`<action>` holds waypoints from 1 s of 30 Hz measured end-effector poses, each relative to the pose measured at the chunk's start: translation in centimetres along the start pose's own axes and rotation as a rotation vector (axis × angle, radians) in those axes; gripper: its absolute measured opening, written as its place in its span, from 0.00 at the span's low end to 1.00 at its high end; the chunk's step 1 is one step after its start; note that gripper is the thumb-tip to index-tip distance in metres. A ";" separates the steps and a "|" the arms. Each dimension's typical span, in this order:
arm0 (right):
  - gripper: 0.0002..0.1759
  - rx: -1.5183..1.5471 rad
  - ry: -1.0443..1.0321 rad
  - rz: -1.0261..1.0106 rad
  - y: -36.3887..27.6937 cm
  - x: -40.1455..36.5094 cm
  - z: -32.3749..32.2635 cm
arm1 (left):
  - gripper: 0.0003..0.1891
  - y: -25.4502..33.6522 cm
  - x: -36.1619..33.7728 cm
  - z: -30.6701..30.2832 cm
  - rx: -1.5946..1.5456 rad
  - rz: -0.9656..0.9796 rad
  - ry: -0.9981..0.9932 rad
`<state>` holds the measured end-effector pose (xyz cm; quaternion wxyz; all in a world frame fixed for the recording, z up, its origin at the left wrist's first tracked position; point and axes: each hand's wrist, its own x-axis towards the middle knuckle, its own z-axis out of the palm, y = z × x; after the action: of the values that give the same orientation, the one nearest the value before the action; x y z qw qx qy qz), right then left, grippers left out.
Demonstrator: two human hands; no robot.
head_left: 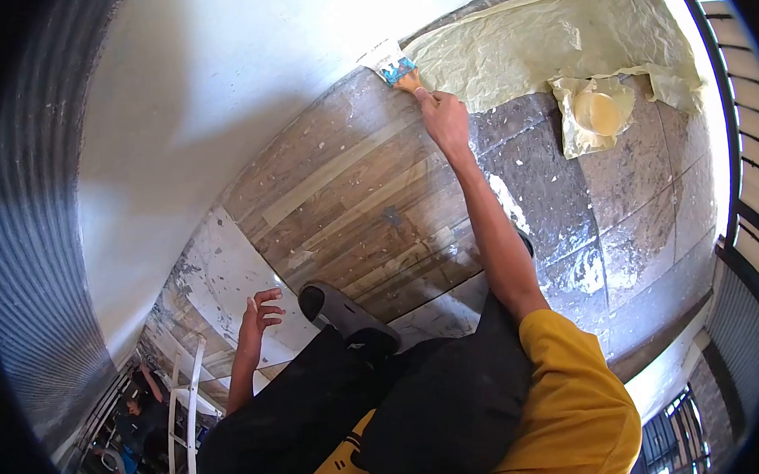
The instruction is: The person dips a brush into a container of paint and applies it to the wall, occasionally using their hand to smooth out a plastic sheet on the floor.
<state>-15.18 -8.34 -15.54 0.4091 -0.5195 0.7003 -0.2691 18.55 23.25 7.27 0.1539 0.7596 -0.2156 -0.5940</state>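
Observation:
My right hand (pixel 445 118) is closed round the wooden handle of a wide paintbrush (pixel 403 74). The brush has a blue band and white-coated bristles, which touch the bottom of the white wall (pixel 259 63) where it meets the tiled floor (pixel 334 179). Beside the brush, a crumpled yellowish sheet (pixel 507 54) lies along the foot of the wall. My left hand (pixel 261 316) hangs above the floor near my left knee, fingers apart, holding nothing.
A round container (pixel 598 114) of pale paint sits on a piece of the sheet at the right. White splatters mark the floor. A white ladder-like frame (pixel 192 418) stands at the lower left, with people (pixel 144 412) beyond it. Black bars (pixel 746 106) line the right side.

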 end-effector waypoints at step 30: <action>0.18 0.283 0.215 0.089 -2.3 -3.9 -3.3 | 0.13 8.1 12.8 14.8 0.114 0.512 -0.303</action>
<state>-16.38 -5.55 -10.82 0.4124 -0.3937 0.7173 -0.4004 5.67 10.07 -3.14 0.2219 0.5906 -0.4534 -0.6296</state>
